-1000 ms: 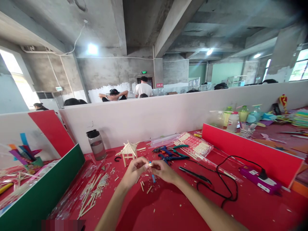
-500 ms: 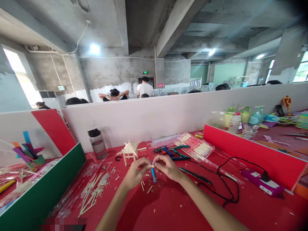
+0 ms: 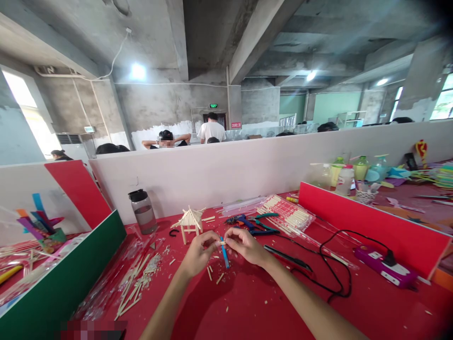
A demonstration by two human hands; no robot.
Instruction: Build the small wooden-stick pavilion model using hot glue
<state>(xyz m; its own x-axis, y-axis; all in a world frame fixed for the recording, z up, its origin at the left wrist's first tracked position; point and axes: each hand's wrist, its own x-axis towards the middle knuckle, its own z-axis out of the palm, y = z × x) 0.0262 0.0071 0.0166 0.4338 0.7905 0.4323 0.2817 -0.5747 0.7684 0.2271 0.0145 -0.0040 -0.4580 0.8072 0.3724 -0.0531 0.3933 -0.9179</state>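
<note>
My left hand [image 3: 198, 254] and my right hand [image 3: 248, 246] meet over the red table, fingertips closed in a pinch. Between them they hold a short pale wooden stick piece [image 3: 222, 243]; whether it is one piece or more I cannot tell. Just below and behind it is a slim blue stick-like object [image 3: 225, 259], its upper end partly covered. A small pavilion model made of wooden sticks [image 3: 191, 221], with a pointed roof on legs, stands just beyond my left hand. Short cut sticks [image 3: 220, 278] lie on the table below my hands.
Blue-handled pliers [image 3: 247, 223] and packed wooden sticks [image 3: 288, 215] lie at the back. A black craft knife [image 3: 288, 259], a cable and a purple power strip [image 3: 385, 267] are to the right. A water bottle [image 3: 143, 212] and loose sticks [image 3: 132, 290] are left, between low dividers.
The hands stay almost in place, still pinching the small stick piece, which has shifted very slightly. The view has drifted a little.
</note>
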